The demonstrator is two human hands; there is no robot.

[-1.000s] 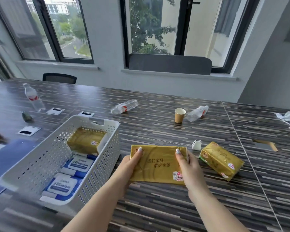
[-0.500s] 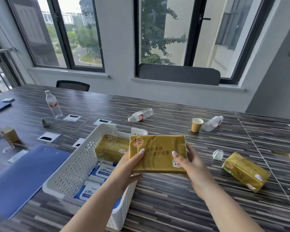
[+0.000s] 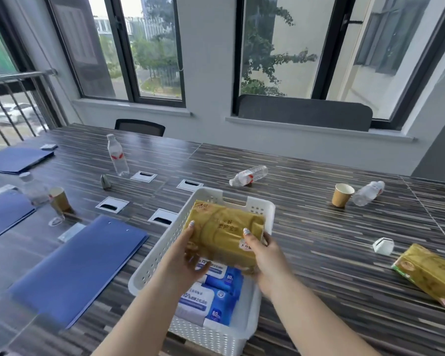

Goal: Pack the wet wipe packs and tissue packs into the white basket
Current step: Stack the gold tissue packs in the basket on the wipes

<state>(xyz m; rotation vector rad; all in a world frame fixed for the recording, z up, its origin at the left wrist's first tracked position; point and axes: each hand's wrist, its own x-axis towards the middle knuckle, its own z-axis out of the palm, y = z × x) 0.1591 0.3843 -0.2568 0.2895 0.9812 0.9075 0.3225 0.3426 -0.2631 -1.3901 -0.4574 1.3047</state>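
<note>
head view — gold tissue pack (image 3: 224, 232) gripped at both ends, left hand (image 3: 188, 255) and right hand (image 3: 266, 253) closed round it, held over white basket (image 3: 162, 249) above blue wet wipe packs (image 3: 211, 296) — second tissue pack (image 3: 429, 276) lying on table (image 3: 319, 253), well right.

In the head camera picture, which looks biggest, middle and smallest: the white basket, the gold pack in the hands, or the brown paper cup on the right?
1. White perforated plastic basket, clearly largest.
2. Gold tissue pack held over it.
3. Brown paper cup, smallest, though it stands farther from the camera, which shrinks it somewhat.
</note>
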